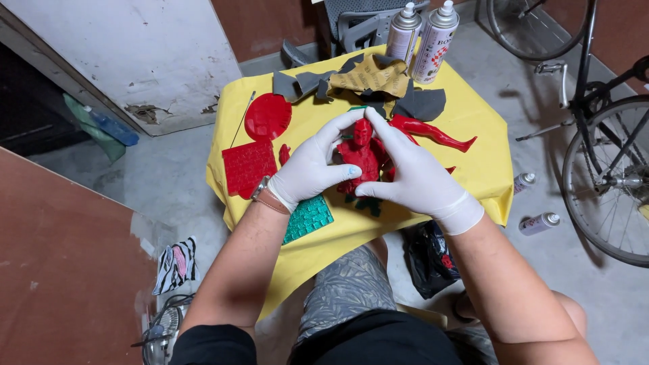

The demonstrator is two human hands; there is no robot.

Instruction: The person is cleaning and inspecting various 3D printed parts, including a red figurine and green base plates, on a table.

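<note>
Both my hands wear white gloves and hold a red plastic figure torso [359,151] upright over the yellow-covered table [473,135]. My left hand [312,166] grips its left side, fingers curled up to the head. My right hand [412,174] wraps the figure's right side, index finger touching the head. A separate red leg part [436,134] lies just behind my right hand. A red round disc [268,115] and a red textured square plate [249,167] lie at the table's left. A green textured plate [308,217] sits under my left wrist.
Sheets of grey and tan sandpaper [374,76] lie at the table's back, with two spray cans [420,35] behind them. More cans [539,223] lie on the concrete floor at right, near a bicycle [608,155]. A black bag [428,260] sits by my knee.
</note>
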